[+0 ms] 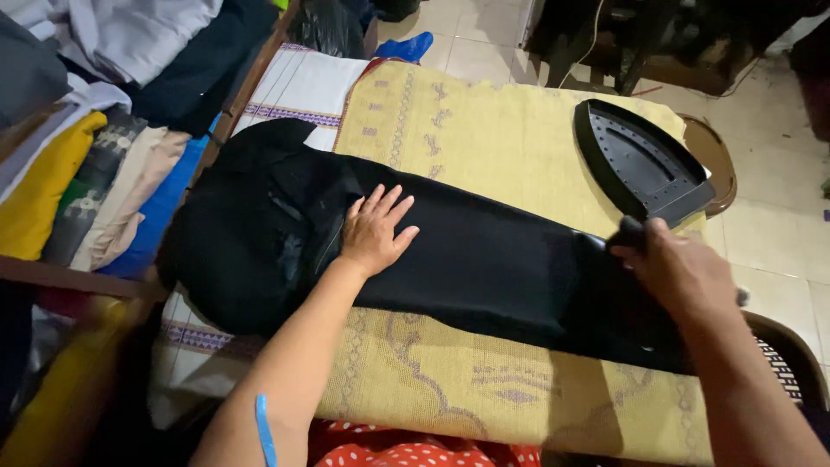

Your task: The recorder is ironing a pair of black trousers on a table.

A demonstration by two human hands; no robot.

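Covering the bench [484,380] is a yellow woven mat with a faint pattern, and a red dotted cloth [415,451] shows at the near edge. Across the mat lies a black garment [484,259], spread lengthwise from left to right. It looks soft, limp and light, likely to crease or slide on the mat; it is best held flat under the palm or taken by an edge. The left hand [373,232] rests palm down on the garment's middle, fingers spread and extended, grip fully open and holding nothing. The right hand [679,270] is closed around a dark handle at the garment's right end, forearm reaching in from the lower right. Beyond it the iron [641,163] is tipped up, its dark soleplate facing the camera; it appears stiff and heavy. Folded clothes [95,164] are stacked at far left.
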